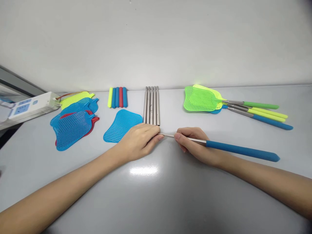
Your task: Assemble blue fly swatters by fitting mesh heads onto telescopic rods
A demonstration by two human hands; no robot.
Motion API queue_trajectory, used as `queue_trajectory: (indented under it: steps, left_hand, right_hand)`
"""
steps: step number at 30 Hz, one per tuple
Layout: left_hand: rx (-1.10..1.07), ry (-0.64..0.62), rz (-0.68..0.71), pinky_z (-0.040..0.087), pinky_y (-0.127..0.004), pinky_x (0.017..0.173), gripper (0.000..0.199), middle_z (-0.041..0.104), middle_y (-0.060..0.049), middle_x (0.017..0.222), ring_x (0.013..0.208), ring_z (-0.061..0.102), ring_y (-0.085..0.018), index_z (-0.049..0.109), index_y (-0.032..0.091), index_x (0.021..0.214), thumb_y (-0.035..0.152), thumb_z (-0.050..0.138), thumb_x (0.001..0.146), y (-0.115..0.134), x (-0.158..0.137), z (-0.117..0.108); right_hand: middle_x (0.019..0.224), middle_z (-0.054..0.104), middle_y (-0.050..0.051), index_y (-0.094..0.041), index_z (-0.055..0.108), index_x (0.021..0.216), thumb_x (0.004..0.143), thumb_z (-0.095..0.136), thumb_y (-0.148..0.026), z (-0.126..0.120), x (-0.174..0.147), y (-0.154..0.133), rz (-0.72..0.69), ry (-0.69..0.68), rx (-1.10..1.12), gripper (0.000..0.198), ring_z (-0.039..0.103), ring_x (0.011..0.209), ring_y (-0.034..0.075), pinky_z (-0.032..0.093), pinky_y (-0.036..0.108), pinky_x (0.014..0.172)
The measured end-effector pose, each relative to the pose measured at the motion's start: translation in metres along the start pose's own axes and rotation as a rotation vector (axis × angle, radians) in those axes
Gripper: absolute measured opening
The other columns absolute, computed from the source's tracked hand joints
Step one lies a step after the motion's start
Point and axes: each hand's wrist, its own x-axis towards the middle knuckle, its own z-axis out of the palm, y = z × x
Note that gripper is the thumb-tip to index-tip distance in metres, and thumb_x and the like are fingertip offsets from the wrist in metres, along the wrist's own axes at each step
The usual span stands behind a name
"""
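Note:
My left hand (141, 139) is closed around the neck of a blue perforated fly swatter head (124, 125), which spreads out to its left; the joint with the rod is hidden under the fingers. To the right, my right hand (192, 141) pinches a silver telescopic rod (198, 141) between thumb and fingers. A thin section of this rod bridges the gap between both hands. Its blue foam grip (241, 151) sticks out to the right past my right wrist. Just beyond my left hand lie several metal rods (151, 105) side by side.
Loose blue, red and yellow swatter heads (73, 128) overlap at the left, near a white power strip (31, 109). Several coloured foam grips (117, 97) lie in a row by the wall. Assembled swatters (202, 100) are stacked at the back right of the grey table (156, 201).

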Motion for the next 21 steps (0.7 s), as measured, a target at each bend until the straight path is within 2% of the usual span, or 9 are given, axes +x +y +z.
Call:
queue_trajectory:
  steps: [21]
  left_hand:
    - [-0.006,-0.005,0.001,0.033,-0.025,0.06,0.025,0.047,0.001,0.064,0.06,0.044,-0.012,0.043,0.017,0.073,0.031,0.028,0.088,0.0001,0.0,0.0001]
  right_hand:
    - [0.048,0.033,-0.005,-0.016,0.039,0.05,0.083,0.039,-0.029,-0.0004,0.0003,0.0007,0.001,-0.009,0.008,0.035,0.034,0.049,0.007,0.025,0.02,0.046]
